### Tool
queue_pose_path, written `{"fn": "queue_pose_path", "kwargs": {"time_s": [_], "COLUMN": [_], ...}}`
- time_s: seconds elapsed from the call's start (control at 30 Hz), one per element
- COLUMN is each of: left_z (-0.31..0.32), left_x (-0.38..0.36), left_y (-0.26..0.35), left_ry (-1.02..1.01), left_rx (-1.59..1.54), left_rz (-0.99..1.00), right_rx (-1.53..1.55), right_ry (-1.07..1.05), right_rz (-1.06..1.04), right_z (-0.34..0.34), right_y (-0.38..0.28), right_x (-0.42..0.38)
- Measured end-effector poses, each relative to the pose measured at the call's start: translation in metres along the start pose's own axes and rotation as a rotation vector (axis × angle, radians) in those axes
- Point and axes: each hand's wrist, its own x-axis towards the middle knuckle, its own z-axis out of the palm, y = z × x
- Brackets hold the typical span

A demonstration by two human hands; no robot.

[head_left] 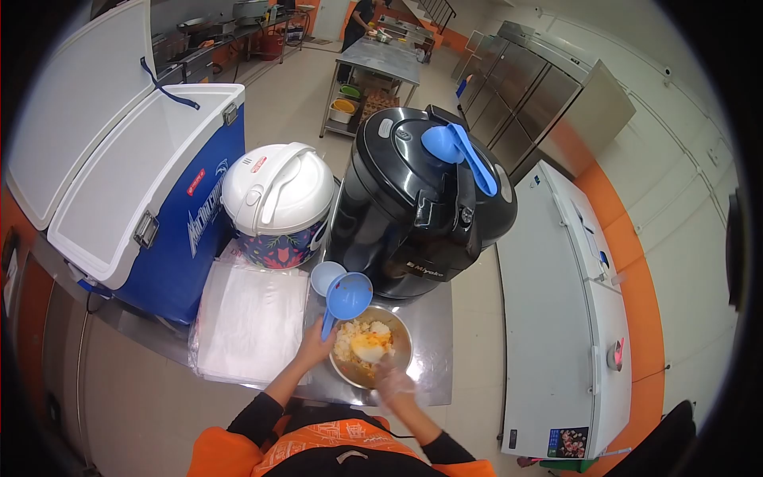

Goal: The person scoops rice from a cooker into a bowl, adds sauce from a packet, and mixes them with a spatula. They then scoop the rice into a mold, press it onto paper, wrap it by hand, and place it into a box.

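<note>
My left hand (316,347) is closed around the handle of a blue ladle (350,294), its bowl facing up with small reddish traces inside. A light blue cup (324,277) stands just behind the ladle. My right hand (395,387), in a clear plastic glove and blurred, reaches over the near rim of a steel mixing bowl (408,362). It grips what looks like a white rice paddle (370,351), with yellow-orange food on its blade. Its handle is mostly hidden by the fingers. Cooked rice (345,343), partly stained yellow, lies in the bowl under the paddle.
A black rice cooker (373,215) with more blue ladles (469,159) on its lid stands behind the bowl. Left are a white rice cooker (274,191), plastic bags (250,318) and an open blue cooler (187,215). A person (359,24) works at the back.
</note>
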Motion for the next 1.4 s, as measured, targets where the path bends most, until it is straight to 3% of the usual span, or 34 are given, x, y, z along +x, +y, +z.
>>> {"fn": "queue_pose_path", "kwargs": {"time_s": [0.1,0.13,0.23,0.27,0.37,0.5,0.53,0.57,0.63,0.73,0.83,0.87,0.97,1.17,1.23,1.27,1.37,1.4], "left_z": [0.006,0.004,0.002,0.004,0.003,-0.001,0.001,0.003,0.002,-0.002,-0.001,-0.003,-0.007,-0.004,-0.006,-0.006,-0.002,0.000], "left_x": [-0.001,-0.001,-0.002,-0.002,0.004,0.000,-0.003,-0.002,0.002,0.003,0.000,0.002,0.003,0.005,0.005,0.004,0.001,0.001], "left_y": [-0.006,-0.003,0.005,0.005,0.004,0.001,0.000,0.002,0.004,0.002,0.003,0.004,0.011,0.003,0.006,0.004,-0.006,-0.009], "left_ry": [0.146,0.147,0.065,0.088,0.108,0.079,0.072,0.093,0.124,0.084,0.072,0.072,0.040,0.028,0.026,0.042,0.057,0.054], "left_rx": [0.064,0.068,0.045,0.031,0.040,0.042,0.042,0.042,0.038,0.032,0.031,0.029,0.041,-0.002,-0.031,-0.020,-0.031,-0.056], "left_rz": [0.173,0.174,0.094,0.110,0.106,0.121,0.115,0.111,0.116,0.102,0.076,0.086,0.094,0.082,0.027,0.053,0.057,0.034], "right_rx": [0.011,0.062,0.284,0.228,0.123,0.320,0.091,0.071,0.027,0.016,-0.122,-0.138,-0.023,-0.235,-0.017,-0.216,-0.056,-0.269], "right_ry": [0.048,-0.017,0.148,0.148,0.122,0.103,0.030,0.186,0.040,-0.060,-0.110,0.003,-0.076,-0.040,-0.187,-0.238,-0.329,-0.315], "right_rz": [-0.158,-0.196,-0.039,0.025,0.015,-0.109,-0.021,-0.095,0.039,-0.026,-0.081,-0.182,-0.271,-0.322,-0.309,-0.459,-0.518,-0.546], "right_z": [0.017,-0.005,-0.029,-0.008,0.024,-0.018,-0.004,0.058,0.018,-0.039,0.008,0.007,-0.040,-0.023,-0.053,-0.018,-0.044,-0.034], "right_y": [0.015,0.018,0.011,0.009,0.004,0.017,0.012,0.036,0.008,-0.004,-0.004,-0.001,0.011,-0.005,0.009,0.052,0.023,0.009], "right_x": [0.007,0.007,0.006,0.018,0.011,0.007,0.011,0.034,0.015,0.000,0.008,0.015,0.044,0.042,0.034,0.060,0.000,0.000]}}
